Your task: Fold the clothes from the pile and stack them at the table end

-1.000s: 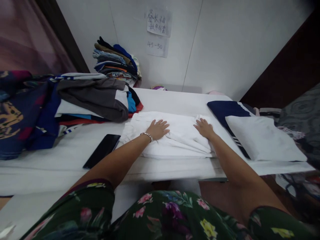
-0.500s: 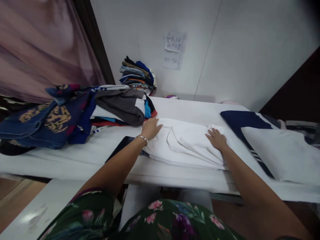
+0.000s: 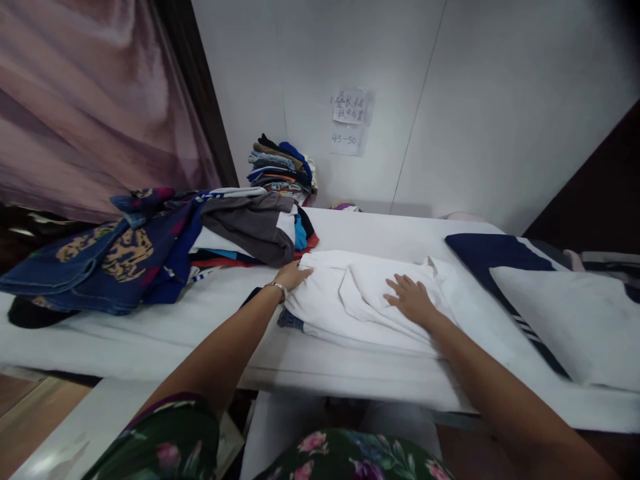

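Note:
A white garment, perhaps trousers, lies folded and creased on the white-covered table. My left hand, with a bracelet at the wrist, rests at the garment's left edge, its thumb stretched over the cloth. Spread fingers of my right hand press flat on the right half of the white cloth. A bit of blue denim sticks out under the garment's lower left corner. Behind my left wrist, a dark flat object is mostly hidden.
On the left lies a heap of clothes, with a patterned denim piece and a grey garment. A folded stack stands by the wall under paper notes. To the right are a navy garment and a white one.
My right hand has slid left and inward over the white garment. My left hand has moved down its left edge, and more denim shows below. The view has tilted up slightly.

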The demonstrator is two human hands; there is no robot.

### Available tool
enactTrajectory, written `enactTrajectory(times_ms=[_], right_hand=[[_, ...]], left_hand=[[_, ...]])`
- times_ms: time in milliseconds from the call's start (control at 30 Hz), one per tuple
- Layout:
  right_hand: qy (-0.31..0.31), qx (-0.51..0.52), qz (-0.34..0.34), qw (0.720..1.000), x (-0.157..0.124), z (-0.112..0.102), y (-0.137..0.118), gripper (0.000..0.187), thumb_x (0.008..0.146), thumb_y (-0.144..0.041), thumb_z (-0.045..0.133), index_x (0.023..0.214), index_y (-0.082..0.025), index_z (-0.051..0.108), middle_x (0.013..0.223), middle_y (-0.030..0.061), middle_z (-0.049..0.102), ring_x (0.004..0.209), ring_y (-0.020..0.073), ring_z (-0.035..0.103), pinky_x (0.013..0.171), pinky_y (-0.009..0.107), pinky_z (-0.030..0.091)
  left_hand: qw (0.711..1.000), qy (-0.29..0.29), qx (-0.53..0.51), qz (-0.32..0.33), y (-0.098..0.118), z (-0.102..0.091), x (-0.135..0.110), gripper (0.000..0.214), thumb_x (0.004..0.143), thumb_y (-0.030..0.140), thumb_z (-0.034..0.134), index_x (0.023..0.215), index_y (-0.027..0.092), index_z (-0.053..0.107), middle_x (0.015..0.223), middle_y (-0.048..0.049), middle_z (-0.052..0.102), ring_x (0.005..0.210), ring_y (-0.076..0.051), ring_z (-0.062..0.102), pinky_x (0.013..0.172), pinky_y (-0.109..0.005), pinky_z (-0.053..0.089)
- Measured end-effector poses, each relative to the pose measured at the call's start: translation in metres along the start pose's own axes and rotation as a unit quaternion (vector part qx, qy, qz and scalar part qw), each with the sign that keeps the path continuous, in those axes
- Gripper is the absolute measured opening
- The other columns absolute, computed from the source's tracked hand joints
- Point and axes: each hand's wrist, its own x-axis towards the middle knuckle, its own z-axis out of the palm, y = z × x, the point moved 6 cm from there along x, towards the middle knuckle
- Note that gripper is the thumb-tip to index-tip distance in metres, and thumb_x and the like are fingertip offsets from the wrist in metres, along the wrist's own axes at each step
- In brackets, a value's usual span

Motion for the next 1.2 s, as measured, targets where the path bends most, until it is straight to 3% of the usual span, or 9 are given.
enactTrajectory(times_ms=[133,233,333,400,500,633,800,967,1200], right_hand=[[0.016,-0.041,-0.015,0.999,-0.005,0.007,-0.014,0.056,0.091,-0.057,0.035,0.138,-0.027,0.042,0.151,0.0112,0.03,0.138,0.0334,0.022,0.106,0.058,0.018],[0.011,-0.041,-0.012,0.999,-0.005,0.005,-0.014,0.057,0.091,-0.057,0.035,0.139,-0.028,0.041,0.151,0.0106,0.029,0.139,0.0323,0.022,0.107,0.057,0.017],[-0.008,-0.023,-0.001,1.0,-0.004,0.0,-0.015,0.058,0.09,-0.057,0.037,0.14,-0.027,0.04,0.152,0.0102,0.027,0.14,0.0322,0.019,0.108,0.057,0.014],[-0.027,0.018,0.0,0.999,-0.004,-0.004,-0.013,0.06,0.089,-0.058,0.04,0.14,-0.028,0.039,0.153,0.0095,0.025,0.14,0.0312,0.018,0.109,0.057,0.013],[-0.021,0.116,0.019,0.993,-0.008,-0.019,0.008,0.061,0.087,-0.058,0.043,0.14,-0.029,0.038,0.152,0.0071,0.026,0.141,0.0271,0.018,0.111,0.054,0.012],[0.104,0.2,0.138,0.964,-0.029,-0.05,0.083,0.055,0.084,-0.047,0.054,0.133,-0.025,0.05,0.148,0.0072,0.036,0.138,0.0245,0.027,0.113,0.044,0.018],[0.107,0.343,0.38,0.852,-0.079,-0.04,0.17,0.06,0.079,-0.041,0.061,0.132,-0.016,0.05,0.135,0.0136,0.052,0.122,0.0263,0.051,0.102,0.036,0.039],[0.064,0.385,0.409,0.825,-0.097,-0.028,0.181,0.054,0.08,-0.049,0.056,0.125,-0.019,0.056,0.128,0.0131,0.059,0.111,0.0254,0.059,0.086,0.037,0.051],[-0.06,0.525,0.335,0.78,-0.092,-0.018,0.157,0.057,0.083,-0.061,0.046,0.102,-0.011,0.067,0.098,0.0178,0.071,0.093,0.026,0.067,0.076,0.036,0.055]], left_hand=[[0.993,0.067,0.09,0.046,0.027,-0.006,-0.013,0.058,0.079,0.044,0.056,0.125,0.01,0.05,0.128,-0.0219,0.055,0.118,-0.035,0.051,0.094,-0.041,0.041],[0.954,0.158,0.143,0.212,0.082,0.003,-0.04,0.052,0.086,0.04,0.047,0.131,0.013,0.045,0.135,-0.018,0.05,0.126,-0.03,0.044,0.102,-0.044,0.034],[0.909,0.1,0.144,0.379,0.131,0.043,-0.071,0.052,0.089,0.045,0.041,0.134,0.018,0.043,0.144,-0.0125,0.042,0.133,-0.026,0.036,0.109,-0.046,0.025],[0.892,0.022,0.162,0.422,0.144,0.075,-0.083,0.054,0.09,0.051,0.038,0.135,0.021,0.043,0.147,-0.01,0.038,0.134,-0.027,0.033,0.109,-0.05,0.023],[0.887,-0.047,0.187,0.419,0.141,0.106,-0.086,0.058,0.09,0.054,0.034,0.137,0.022,0.042,0.148,-0.0099,0.037,0.135,-0.029,0.032,0.108,-0.054,0.023],[0.889,-0.054,0.19,0.414,0.133,0.111,-0.082,0.06,0.09,0.054,0.032,0.14,0.023,0.037,0.15,-0.0087,0.033,0.138,-0.028,0.027,0.11,-0.052,0.019],[0.89,-0.051,0.187,0.413,0.133,0.11,-0.083,0.061,0.09,0.054,0.031,0.141,0.021,0.036,0.15,-0.0093,0.033,0.138,-0.028,0.026,0.11,-0.052,0.018],[0.893,-0.049,0.175,0.412,0.133,0.111,-0.084,0.059,0.09,0.054,0.033,0.14,0.024,0.038,0.149,-0.0089,0.034,0.138,-0.028,0.027,0.11,-0.052,0.018],[0.897,-0.053,0.162,0.407,0.132,0.11,-0.087,0.057,0.089,0.052,0.036,0.139,0.025,0.04,0.149,-0.0088,0.034,0.138,-0.028,0.027,0.111,-0.052,0.017]])
